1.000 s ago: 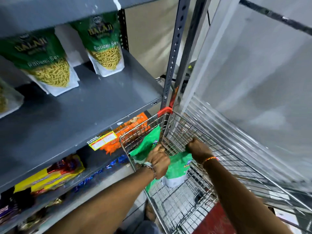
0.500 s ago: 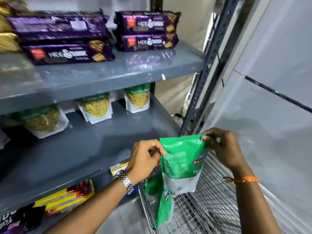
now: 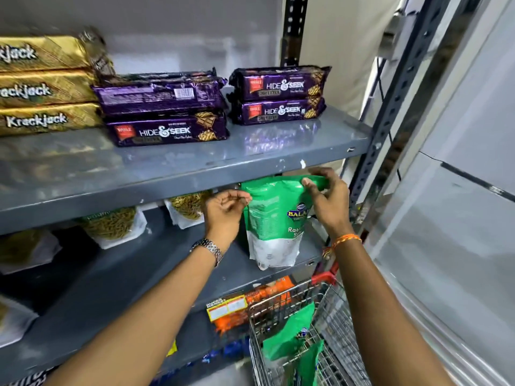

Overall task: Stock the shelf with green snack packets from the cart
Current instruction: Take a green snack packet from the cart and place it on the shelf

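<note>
Both hands, left (image 3: 223,208) and right (image 3: 326,200), pinched green packet (image 3: 271,218) upright at grey metal shelf (image 3: 125,268) front edge; wire cart (image 3: 320,344) below.

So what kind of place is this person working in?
Most likely a grocery shop or its stockroom. Grey metal shelves carry stacked biscuit packs, a wire shopping cart stands alongside, and both hands hold a green snack packet at the shelf.

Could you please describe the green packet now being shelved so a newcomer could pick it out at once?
On the grey shelf below the purple biscuit packs, near its right end, stands a green packet. Unlike neighbours further back, both hands pinch its top corners.
</note>
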A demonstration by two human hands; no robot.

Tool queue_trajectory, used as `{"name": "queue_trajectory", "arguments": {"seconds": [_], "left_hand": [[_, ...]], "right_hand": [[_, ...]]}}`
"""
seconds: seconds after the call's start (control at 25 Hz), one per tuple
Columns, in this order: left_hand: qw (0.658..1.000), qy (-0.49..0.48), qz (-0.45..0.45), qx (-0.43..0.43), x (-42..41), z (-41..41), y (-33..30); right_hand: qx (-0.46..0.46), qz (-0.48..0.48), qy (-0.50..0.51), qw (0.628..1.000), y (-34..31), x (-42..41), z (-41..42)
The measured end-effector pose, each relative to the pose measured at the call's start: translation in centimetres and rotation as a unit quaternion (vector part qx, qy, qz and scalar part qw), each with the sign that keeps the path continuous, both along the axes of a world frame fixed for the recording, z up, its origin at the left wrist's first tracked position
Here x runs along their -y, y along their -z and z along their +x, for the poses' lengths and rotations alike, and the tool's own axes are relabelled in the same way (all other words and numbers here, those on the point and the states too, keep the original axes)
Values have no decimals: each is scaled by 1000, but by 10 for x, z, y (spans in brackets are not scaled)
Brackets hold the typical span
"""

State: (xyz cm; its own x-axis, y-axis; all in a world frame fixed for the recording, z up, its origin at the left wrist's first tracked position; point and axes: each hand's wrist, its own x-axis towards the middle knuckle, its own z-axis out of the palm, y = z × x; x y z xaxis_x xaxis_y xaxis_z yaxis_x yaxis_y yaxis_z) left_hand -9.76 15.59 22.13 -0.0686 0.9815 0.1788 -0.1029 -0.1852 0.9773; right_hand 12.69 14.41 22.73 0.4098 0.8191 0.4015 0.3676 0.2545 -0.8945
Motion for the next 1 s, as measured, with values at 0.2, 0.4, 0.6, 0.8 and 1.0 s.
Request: {"name": "queue_trajectory", "arguments": {"seconds": [0.2, 0.4, 0.6, 0.8, 1.0], "left_hand": [[996, 28, -52, -62, 16, 3, 36], [951, 68, -301, 7, 52, 36, 95], [945, 44, -318, 66, 36, 59, 96], [933, 112, -325, 103, 0, 63, 104], [939, 128, -290, 130, -35, 67, 91]], "right_hand": [[-114, -148, -185, 965, 37, 3, 12], [-78, -216, -226, 947, 82, 10, 12], [-77, -238, -178, 952, 106, 28, 4], [-127, -244, -170, 946, 117, 54, -21], [-114, -245, -209, 940, 114, 66, -40]]}}
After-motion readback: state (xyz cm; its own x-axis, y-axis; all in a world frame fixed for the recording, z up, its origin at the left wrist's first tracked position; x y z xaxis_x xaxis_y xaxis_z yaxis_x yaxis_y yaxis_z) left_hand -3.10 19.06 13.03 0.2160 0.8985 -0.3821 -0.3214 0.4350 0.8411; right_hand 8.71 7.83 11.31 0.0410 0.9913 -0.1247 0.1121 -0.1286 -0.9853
